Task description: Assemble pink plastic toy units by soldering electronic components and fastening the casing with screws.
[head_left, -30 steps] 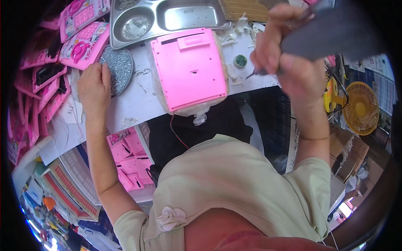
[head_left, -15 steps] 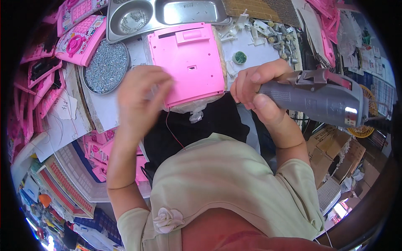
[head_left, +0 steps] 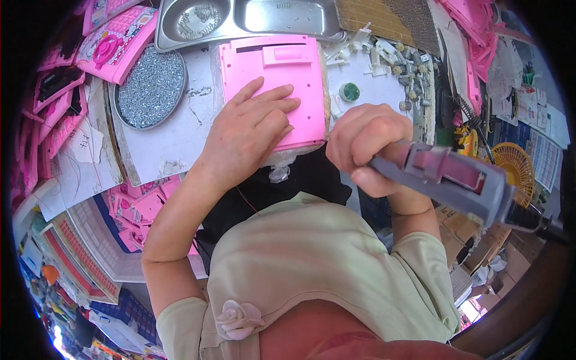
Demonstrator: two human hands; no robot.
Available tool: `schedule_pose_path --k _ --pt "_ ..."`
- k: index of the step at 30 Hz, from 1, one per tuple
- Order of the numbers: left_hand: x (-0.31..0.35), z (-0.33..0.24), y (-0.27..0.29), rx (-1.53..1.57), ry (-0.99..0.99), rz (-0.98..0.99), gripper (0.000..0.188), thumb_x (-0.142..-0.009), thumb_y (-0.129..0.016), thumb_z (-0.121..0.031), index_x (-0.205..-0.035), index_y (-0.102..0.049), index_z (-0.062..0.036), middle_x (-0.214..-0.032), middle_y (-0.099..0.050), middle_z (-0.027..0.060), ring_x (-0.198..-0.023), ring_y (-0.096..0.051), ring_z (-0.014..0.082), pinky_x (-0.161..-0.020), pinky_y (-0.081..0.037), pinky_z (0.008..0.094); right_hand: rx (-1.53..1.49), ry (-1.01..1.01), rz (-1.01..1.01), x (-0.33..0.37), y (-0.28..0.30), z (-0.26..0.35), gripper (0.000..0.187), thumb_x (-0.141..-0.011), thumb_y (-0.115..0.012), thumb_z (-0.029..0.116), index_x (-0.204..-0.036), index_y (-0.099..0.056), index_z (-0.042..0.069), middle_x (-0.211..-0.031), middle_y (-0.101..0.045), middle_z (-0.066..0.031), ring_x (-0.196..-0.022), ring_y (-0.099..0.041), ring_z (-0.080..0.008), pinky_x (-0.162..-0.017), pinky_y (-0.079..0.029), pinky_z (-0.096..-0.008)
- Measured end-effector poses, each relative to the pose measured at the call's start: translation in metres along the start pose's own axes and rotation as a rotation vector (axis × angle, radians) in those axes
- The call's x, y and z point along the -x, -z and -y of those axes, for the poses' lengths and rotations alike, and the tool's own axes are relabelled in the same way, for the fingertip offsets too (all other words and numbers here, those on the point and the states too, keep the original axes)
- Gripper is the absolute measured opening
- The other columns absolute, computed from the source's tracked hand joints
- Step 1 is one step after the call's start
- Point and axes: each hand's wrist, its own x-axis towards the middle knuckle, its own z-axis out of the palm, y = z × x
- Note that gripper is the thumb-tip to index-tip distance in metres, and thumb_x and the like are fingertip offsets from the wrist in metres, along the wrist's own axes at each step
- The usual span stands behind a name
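A flat pink plastic casing (head_left: 308,96) lies on a plastic-wrapped pad at the table's front edge, several small holes in its face. My left hand (head_left: 249,132) rests on its lower left part, fingers spread and holding nothing. In my right hand (head_left: 367,143) is a grey electric screwdriver (head_left: 456,177), fingers wrapped round its front end. The tool slants, its cord end toward the right. My right hand is just beside the casing's lower right corner, and the driver's tip is hidden behind the fingers.
A round dish of small screws (head_left: 150,87) stands on the left, near stacked pink casings (head_left: 117,48). Behind is a metal tray (head_left: 288,18) with springs. White plastic parts (head_left: 381,54) and a small green-filled cap (head_left: 349,92) lie on the right. A crate (head_left: 114,240) sits below left.
My left hand has come down onto the casing from its left side. My right hand has lowered slightly, and the screwdriver's rear end has swung downward. The view has shifted a little.
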Motion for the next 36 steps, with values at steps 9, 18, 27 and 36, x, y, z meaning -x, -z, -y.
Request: schedule_pose_path --k 9,18,27,36 --pt "0.0 0.001 0.0 0.011 -0.003 -0.034 0.013 -0.086 -0.07 -0.009 -0.089 -0.058 -0.0047 -0.114 -0.071 0.0086 -0.12 -0.064 0.0268 -0.11 -0.044 0.0502 -0.007 -0.041 -0.027 0.001 -0.004 0.002 0.019 -0.09 -0.072 0.019 -0.093 -0.059 0.005 -0.054 -0.05 -0.0001 -0.041 -0.048 -0.0157 -0.044 -0.046 -0.03" --pt "0.006 0.004 -0.004 0.022 -0.014 -0.083 0.013 -0.088 -0.067 -0.012 -0.097 -0.063 -0.0037 -0.11 -0.071 0.0096 -0.117 -0.065 0.0269 -0.11 -0.044 0.0496 -0.101 0.012 0.092 -0.008 -0.008 -0.006 0.023 -0.09 -0.072 0.017 -0.086 -0.054 0.004 -0.053 -0.049 -0.0003 -0.038 -0.047 -0.0155 -0.04 -0.045 -0.0314" --pt "-0.008 -0.031 0.015 0.177 0.049 -0.243 0.017 -0.083 -0.073 -0.007 -0.097 -0.063 -0.005 -0.113 -0.072 0.0136 -0.108 -0.068 0.0336 -0.098 -0.051 0.0443 0.219 -0.291 -0.195 0.011 -0.013 0.003 0.026 -0.084 -0.072 0.005 -0.107 -0.062 0.002 -0.081 -0.061 -0.0035 -0.071 -0.058 -0.012 -0.066 -0.047 -0.027" --pt "-0.041 -0.131 0.045 -0.302 -0.319 -0.128 0.015 -0.075 -0.068 -0.01 -0.086 -0.06 -0.0037 -0.13 -0.066 0.0149 -0.076 -0.061 0.0167 -0.058 -0.041 0.031 0.184 -0.186 -0.454 0.0 -0.03 -0.003 0.029 -0.084 -0.073 0.005 -0.111 -0.063 0.001 -0.1 -0.066 -0.0046 -0.092 -0.062 -0.0117 -0.08 -0.051 -0.0286"
